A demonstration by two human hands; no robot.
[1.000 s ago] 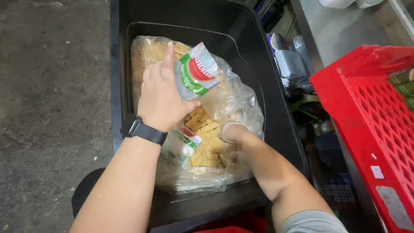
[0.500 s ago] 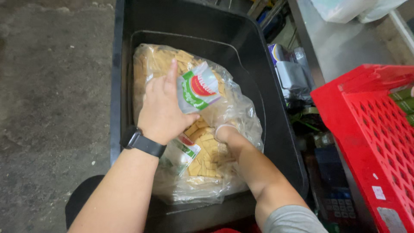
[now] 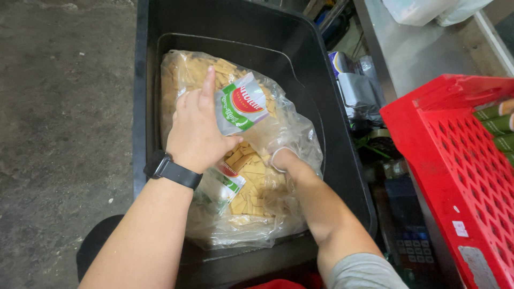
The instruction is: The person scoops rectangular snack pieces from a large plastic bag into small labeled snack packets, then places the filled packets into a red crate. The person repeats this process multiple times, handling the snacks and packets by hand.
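Black bin on the concrete floor, seen from above; its near rim runs out of view at the bottom edge of the picture. A large clear plastic bag of tan square crackers fills the bin's inner well, lying against its left wall. Left hand, a black watch on the wrist, rests palm down on the bag, fingers extended and slightly spread, forefinger pointing toward the bin's far wall; thumb and palm press the edge of a small green, white and red packet against the bag. Whether the packet is pinched or only pressed cannot be told. A second packet of the same kind shows partly below the wrist, mostly hidden by the forearm. Right hand is sunk into the bag folds near the bin's right wall; the film covers the fingers, so how far they are closed and what they grip cannot be made out. A red plastic crate stands to the right of the bin, cut off by the right edge of the picture, green wrapped items just visible at its far corner. Dark clutter between bin and crate is hard to make out.
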